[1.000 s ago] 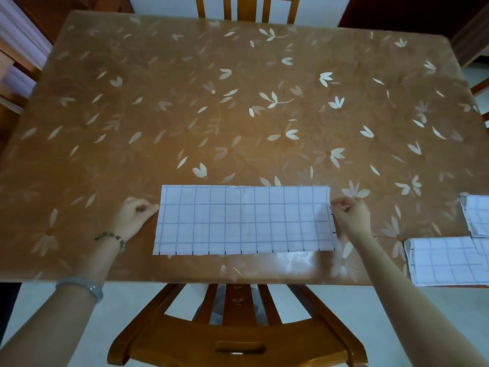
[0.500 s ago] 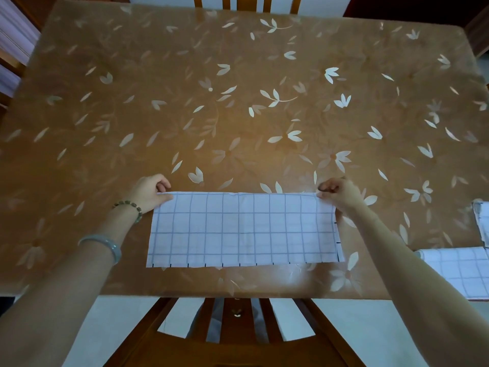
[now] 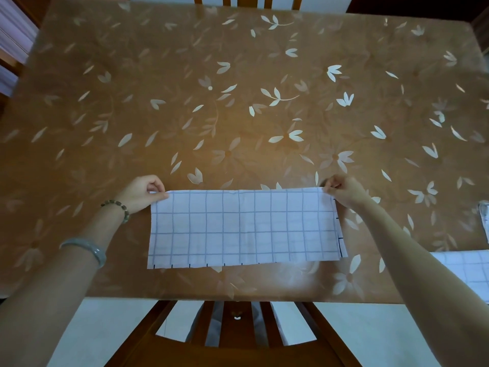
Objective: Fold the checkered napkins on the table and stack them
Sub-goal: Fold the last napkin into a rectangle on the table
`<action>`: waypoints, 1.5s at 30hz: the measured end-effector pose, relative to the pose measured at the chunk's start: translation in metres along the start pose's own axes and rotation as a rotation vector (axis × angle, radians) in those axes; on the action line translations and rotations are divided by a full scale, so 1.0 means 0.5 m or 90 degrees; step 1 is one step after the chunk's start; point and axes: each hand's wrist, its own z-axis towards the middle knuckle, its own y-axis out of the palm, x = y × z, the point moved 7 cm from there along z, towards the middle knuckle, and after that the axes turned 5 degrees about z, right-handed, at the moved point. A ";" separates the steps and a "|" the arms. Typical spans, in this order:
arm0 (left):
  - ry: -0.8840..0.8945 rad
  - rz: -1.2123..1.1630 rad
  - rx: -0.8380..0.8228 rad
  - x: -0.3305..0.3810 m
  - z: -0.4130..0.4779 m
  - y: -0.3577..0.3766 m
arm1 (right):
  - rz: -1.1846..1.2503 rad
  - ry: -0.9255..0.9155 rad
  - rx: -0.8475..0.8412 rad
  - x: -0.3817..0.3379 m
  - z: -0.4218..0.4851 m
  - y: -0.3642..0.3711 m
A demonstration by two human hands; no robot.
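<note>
A white checkered napkin (image 3: 244, 227), folded into a long strip, lies flat near the table's front edge. My left hand (image 3: 141, 192) pinches its far left corner. At the far right corner my right hand (image 3: 344, 190) pinches the cloth too. More checkered napkins lie at the right: a folded one (image 3: 465, 271) partly behind my right forearm and a sliver of another (image 3: 485, 218) at the frame's edge.
The brown table (image 3: 238, 102) has a glossy cover with a leaf pattern. A wooden chair (image 3: 238, 340) stands right at the front edge below the napkin. Another chair back (image 3: 232, 1) shows at the far side.
Both hands have slid from the middle of the napkin's short sides up to its far corners and now pinch them. The view has shifted slightly forward.
</note>
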 end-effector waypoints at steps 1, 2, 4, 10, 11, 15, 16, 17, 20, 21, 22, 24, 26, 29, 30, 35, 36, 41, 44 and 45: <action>-0.007 -0.012 0.003 0.000 -0.002 -0.004 | 0.055 0.006 -0.001 -0.005 -0.005 -0.003; -0.013 -0.020 0.005 -0.001 -0.004 -0.007 | 0.089 0.012 0.001 -0.008 -0.010 -0.007; -0.018 -0.029 0.001 -0.005 -0.003 -0.008 | 0.132 0.020 -0.008 -0.010 -0.012 -0.008; -0.063 -0.053 -0.003 -0.024 -0.004 -0.002 | 0.182 0.089 0.036 0.021 -0.004 -0.014; -0.073 -0.050 0.001 -0.027 -0.005 -0.001 | 0.179 0.092 0.039 0.023 -0.004 -0.015; -0.080 -0.039 0.005 -0.027 -0.005 0.002 | 0.103 0.094 0.037 0.021 -0.003 -0.014; -0.080 -0.036 0.007 -0.027 -0.004 0.002 | 0.076 0.091 0.036 0.020 -0.002 -0.012; -0.082 -0.034 0.011 -0.026 -0.004 0.000 | 0.056 0.086 0.035 0.018 0.000 -0.010; -0.091 -0.051 0.022 -0.019 -0.008 -0.010 | 0.033 0.072 0.033 0.015 0.002 -0.007; -0.092 -0.060 0.023 -0.019 -0.007 -0.012 | 0.042 0.068 0.033 0.013 0.000 -0.007; -0.090 -0.067 0.024 -0.019 -0.006 -0.014 | 0.056 0.064 0.032 0.012 -0.002 -0.008; -0.091 -0.085 0.029 -0.020 -0.004 -0.017 | 0.084 0.065 0.032 0.011 -0.007 -0.012; -0.098 -0.099 0.030 -0.021 -0.003 -0.014 | 0.096 0.071 0.040 0.011 -0.011 -0.018; -0.108 -0.109 0.043 -0.016 -0.002 -0.007 | 0.080 0.080 0.057 0.016 -0.006 -0.022; -0.110 -0.109 0.049 -0.014 -0.001 -0.005 | 0.068 0.081 0.057 0.017 -0.004 -0.022; -0.136 -0.095 0.069 -0.025 0.008 0.005 | -0.062 0.040 0.099 0.008 -0.005 -0.019; -0.132 -0.035 0.101 -0.019 0.004 0.000 | -0.097 0.016 0.147 -0.002 -0.013 -0.019; 0.106 0.258 0.225 0.137 -0.050 0.076 | -0.225 -0.322 0.303 -0.148 -0.083 0.123; 0.232 0.349 0.121 0.207 -0.058 0.210 | -0.237 -0.370 0.139 -0.218 -0.101 0.284; 0.247 0.387 0.101 0.217 -0.056 0.244 | -0.272 -0.364 0.097 -0.232 -0.105 0.324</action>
